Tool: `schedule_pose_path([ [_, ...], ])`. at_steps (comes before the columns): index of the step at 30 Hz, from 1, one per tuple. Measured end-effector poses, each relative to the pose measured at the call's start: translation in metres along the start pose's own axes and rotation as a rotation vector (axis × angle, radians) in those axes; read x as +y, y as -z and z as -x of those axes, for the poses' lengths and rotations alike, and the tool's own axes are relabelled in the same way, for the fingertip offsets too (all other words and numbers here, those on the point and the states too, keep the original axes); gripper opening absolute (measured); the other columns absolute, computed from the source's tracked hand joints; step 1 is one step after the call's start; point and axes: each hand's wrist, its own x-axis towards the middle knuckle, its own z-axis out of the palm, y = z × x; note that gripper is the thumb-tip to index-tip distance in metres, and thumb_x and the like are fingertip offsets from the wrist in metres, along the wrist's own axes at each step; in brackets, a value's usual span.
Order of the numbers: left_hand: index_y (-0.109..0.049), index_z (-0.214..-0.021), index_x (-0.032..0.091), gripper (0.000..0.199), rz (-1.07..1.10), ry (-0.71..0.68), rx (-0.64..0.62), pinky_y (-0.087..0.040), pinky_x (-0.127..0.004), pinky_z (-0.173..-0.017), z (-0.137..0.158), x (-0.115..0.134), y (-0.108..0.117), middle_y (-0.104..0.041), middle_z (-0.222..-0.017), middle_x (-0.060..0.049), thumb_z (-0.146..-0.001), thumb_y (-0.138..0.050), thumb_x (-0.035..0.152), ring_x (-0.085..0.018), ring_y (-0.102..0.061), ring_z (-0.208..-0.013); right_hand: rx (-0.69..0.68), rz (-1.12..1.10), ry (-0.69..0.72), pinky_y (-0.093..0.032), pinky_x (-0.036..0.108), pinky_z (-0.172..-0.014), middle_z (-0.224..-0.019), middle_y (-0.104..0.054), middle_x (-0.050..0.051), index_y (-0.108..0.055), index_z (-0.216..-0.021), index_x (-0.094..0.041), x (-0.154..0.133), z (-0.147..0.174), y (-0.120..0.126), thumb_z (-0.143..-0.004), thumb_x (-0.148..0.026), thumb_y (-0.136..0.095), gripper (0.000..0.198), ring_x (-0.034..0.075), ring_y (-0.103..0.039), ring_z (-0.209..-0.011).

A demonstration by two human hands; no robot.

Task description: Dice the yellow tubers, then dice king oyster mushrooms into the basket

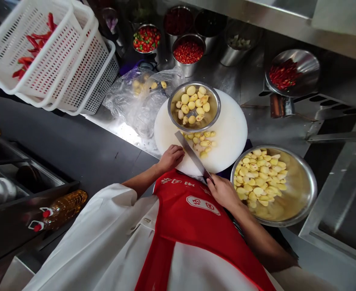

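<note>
Right hand (222, 189) wrapped round handle of long grey metal knife (192, 153). Left hand (171, 157) has fingers bent close together at left edge of round white cutting board (234, 129), cannot tell if pinching anything. Small yellow potatoes (206, 143) loose on board, right of blade, just near side of round steel bowl (193, 117). Best: tuck left fingertips, steady each potato, cut slowly.

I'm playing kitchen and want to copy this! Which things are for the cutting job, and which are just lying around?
For the job, it seems: knife, white board, yellow potato-like pieces, bowl on the board, large bowl beside it.

Probably just nearby: white baskets, red chillies, metal pot of chopped peppers, metal pan, red-capped bottles.
</note>
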Motion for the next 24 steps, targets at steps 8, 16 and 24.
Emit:
schedule_pose_path([
  [8, -0.065, -0.106, 0.02, 0.02, -0.066, 0.116, -0.013, -0.051, -0.039, -0.091, -0.133, -0.041, 0.042, -0.064, -0.108, -0.011, -0.09, -0.053, 0.022, -0.024, -0.059, -0.104, 0.042, -0.211, -0.107, -0.049, 0.036, -0.079, -0.091, -0.071, 0.008, -0.064, -0.103, -0.02, 0.014, 0.068, 0.007, -0.1, -0.042, -0.033, 0.038, 0.024, -0.066, -0.086],
  [16, -0.068, -0.102, 0.017, 0.032, -0.275, 0.207, -0.464, -0.05, -0.039, -0.08, -0.203, -0.05, 0.025, -0.069, -0.1, -0.011, -0.071, -0.072, 0.022, -0.029, -0.064, -0.093, -0.124, -0.174, -0.007, -0.047, 0.034, -0.085, -0.11, -0.07, 0.007, -0.063, -0.118, -0.022, -0.015, 0.048, 0.011, -0.1, -0.03, -0.033, 0.036, 0.023, -0.065, -0.1],
  [24, -0.058, -0.11, 0.019, 0.034, 0.031, 0.419, 0.269, -0.049, -0.03, -0.072, -0.081, 0.003, 0.051, -0.066, -0.098, -0.005, -0.086, -0.065, 0.043, -0.016, -0.06, -0.082, -0.08, -0.189, -0.15, -0.045, 0.034, -0.082, -0.104, -0.071, 0.008, -0.063, -0.116, -0.018, 0.0, 0.03, 0.008, -0.1, -0.035, -0.033, 0.037, 0.026, -0.066, -0.096],
])
